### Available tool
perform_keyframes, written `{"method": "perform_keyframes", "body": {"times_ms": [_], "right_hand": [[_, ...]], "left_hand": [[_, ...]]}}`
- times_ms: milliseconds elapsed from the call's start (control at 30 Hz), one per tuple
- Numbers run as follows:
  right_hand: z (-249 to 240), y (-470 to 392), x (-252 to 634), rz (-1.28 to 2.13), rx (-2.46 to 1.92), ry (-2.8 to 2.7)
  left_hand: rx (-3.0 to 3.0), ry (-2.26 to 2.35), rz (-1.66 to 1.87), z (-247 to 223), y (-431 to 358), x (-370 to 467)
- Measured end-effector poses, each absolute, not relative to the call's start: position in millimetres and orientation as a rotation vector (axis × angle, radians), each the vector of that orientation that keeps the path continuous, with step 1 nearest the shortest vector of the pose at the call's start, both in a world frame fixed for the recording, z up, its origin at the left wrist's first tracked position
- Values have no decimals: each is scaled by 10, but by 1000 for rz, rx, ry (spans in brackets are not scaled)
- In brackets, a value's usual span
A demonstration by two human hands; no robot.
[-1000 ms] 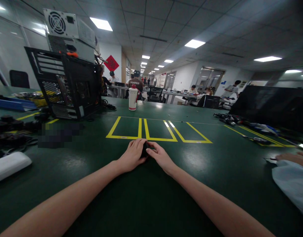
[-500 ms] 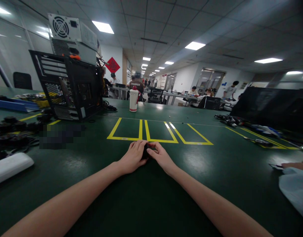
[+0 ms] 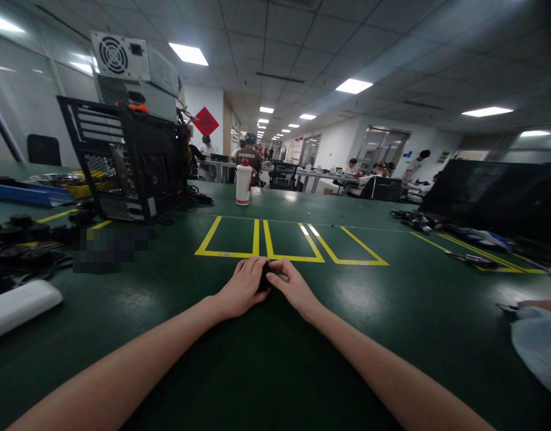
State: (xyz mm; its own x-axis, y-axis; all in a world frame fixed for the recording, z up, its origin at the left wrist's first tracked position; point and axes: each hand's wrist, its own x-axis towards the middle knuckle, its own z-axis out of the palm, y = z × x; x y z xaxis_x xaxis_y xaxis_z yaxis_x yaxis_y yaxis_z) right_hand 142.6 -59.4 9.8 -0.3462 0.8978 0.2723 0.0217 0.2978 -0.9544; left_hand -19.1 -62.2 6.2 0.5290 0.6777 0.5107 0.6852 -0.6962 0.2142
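A small black object sits between my hands on the green table, just in front of the yellow taped frames. My left hand is wrapped round its left side, with the fingers over the top and the thumb near the table. From the right, my right hand reaches it with bent fingers and thumb pinched at its edge. Much of the object is covered by my fingers, so its kind cannot be made out.
A black computer case with power supplies on top stands at the left, near a white object. Behind the tape is a white bottle. Cables lie right. Another person's hand shows at the right edge.
My hands keep their hold on the black object. At the right edge, the other person's hand and sleeve have shifted slightly right. The whole view sits slightly lower.
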Motion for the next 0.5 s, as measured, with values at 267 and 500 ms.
{"method": "perform_keyframes", "body": {"times_ms": [267, 500], "right_hand": [[172, -625, 1470, 1393, -819, -1633], [115, -614, 1451, 1259, -832, -1630]], "left_hand": [[-2763, -1235, -876, 90, -648, -210], [-2759, -1233, -880, 99, -661, -212]]}}
